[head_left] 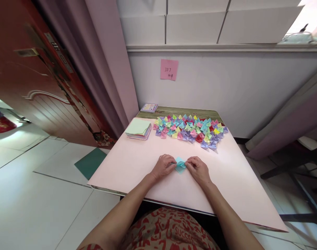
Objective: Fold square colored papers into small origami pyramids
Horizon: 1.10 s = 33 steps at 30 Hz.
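A small light-blue folded paper piece lies on the pink table top between my two hands. My left hand pinches its left side with closed fingers. My right hand pinches its right side the same way. Behind them lies a wide cluster of several finished folded paper shapes in many colours. A stack of flat coloured paper sheets with a pale green one on top rests at the back left.
A small pack of paper lies at the table's far left corner against the wall. A pink sticky note hangs on the wall. A green sheet lies on the floor left of the table. A red door stands at left.
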Each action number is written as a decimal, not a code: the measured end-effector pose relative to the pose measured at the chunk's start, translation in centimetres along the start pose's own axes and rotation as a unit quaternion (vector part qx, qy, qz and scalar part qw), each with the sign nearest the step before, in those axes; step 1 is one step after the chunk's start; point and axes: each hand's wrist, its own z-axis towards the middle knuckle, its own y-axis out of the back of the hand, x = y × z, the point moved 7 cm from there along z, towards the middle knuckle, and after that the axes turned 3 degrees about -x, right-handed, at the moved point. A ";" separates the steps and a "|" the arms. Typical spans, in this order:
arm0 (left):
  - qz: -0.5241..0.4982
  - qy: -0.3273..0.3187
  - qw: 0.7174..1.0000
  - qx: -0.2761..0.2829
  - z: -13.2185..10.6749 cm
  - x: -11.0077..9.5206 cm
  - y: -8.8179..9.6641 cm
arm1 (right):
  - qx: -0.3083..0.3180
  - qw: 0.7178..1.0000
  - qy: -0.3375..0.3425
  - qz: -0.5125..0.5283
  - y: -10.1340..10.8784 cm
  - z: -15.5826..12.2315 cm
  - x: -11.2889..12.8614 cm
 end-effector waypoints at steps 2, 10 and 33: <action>-0.007 0.009 1.000 -0.004 0.1 0.1 0.0 | -0.006 1.000 -0.007 -0.020 -0.1 0.1 0.1; 0.037 0.088 0.995 -0.040 1.0 0.7 -0.7 | -0.011 0.997 -0.029 -0.065 -0.4 0.6 0.2; 0.136 0.262 0.955 0.022 2.8 0.9 0.2 | 0.096 0.963 -0.149 -0.203 -1.2 3.3 1.9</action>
